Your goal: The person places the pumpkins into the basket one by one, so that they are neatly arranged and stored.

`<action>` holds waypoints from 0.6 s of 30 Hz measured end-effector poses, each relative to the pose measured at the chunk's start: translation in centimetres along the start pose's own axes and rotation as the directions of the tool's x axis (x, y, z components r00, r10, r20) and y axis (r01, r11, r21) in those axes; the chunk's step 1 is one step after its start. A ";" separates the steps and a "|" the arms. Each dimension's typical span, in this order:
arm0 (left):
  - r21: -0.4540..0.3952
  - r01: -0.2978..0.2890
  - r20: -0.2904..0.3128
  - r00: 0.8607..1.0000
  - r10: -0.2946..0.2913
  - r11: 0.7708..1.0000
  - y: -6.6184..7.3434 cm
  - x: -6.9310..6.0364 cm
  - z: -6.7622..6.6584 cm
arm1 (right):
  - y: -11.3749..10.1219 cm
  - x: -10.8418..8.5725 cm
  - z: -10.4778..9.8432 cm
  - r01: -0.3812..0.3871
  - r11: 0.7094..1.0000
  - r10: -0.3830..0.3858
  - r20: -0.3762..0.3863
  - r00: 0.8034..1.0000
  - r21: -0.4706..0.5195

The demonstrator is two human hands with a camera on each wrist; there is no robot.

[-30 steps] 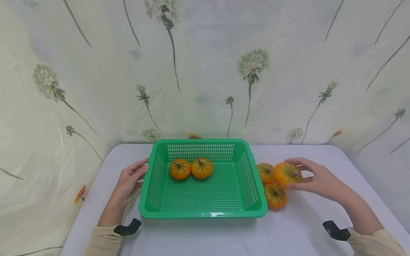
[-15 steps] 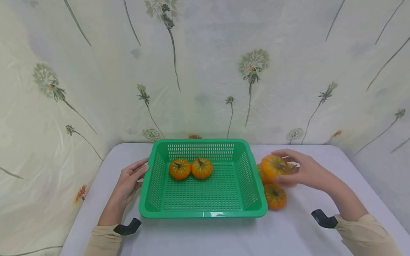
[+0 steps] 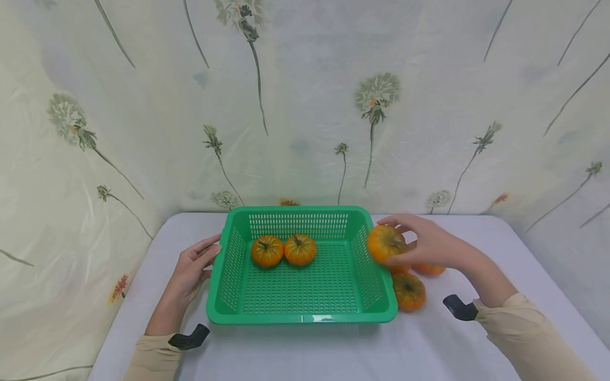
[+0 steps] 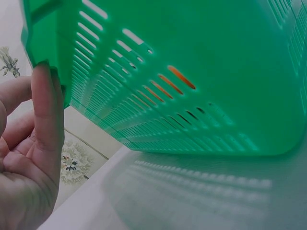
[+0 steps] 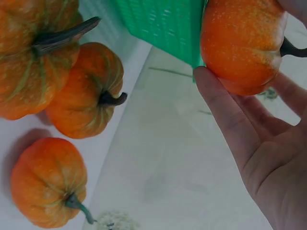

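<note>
A small orange pumpkin with a dark stem is pinched between the thumb and fingers of my right hand, raised at the right rim of the green basket. The right wrist view shows the held pumpkin close beside the basket wall. My left hand grips the basket's left rim; in the left wrist view the fingers reach up to the rim's edge. Inside the basket, two pumpkins, one left and one right, sit side by side towards the back.
Right of the basket, a pumpkin lies near its front corner. Another pumpkin lies behind it, partly covered by my right hand. A third pumpkin is mostly hidden under the held one. A flowered cloth hangs behind the white table.
My right hand has lifted the pumpkin off the group and carried it left to the basket's right rim. The left hand and the basket have stayed in place.
</note>
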State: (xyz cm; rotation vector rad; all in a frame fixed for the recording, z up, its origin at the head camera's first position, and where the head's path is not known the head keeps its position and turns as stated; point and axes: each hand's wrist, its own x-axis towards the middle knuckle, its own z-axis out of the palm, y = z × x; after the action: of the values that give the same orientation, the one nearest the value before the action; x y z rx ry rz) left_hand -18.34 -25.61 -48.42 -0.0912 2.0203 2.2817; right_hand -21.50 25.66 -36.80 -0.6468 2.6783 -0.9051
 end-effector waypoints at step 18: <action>-0.010 -0.009 0.004 1.000 0.009 1.000 0.0 -0.1 0.0 | -3.0 4.8 1.0 0.063 0.994 -0.053 0.107 0.993 -0.089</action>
State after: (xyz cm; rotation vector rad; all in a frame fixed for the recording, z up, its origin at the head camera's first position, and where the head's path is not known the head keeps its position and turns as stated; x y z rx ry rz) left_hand -18.21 -25.62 -48.41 -0.0781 2.0112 2.2960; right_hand -24.37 20.71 -36.11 -0.7737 2.6325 -0.7423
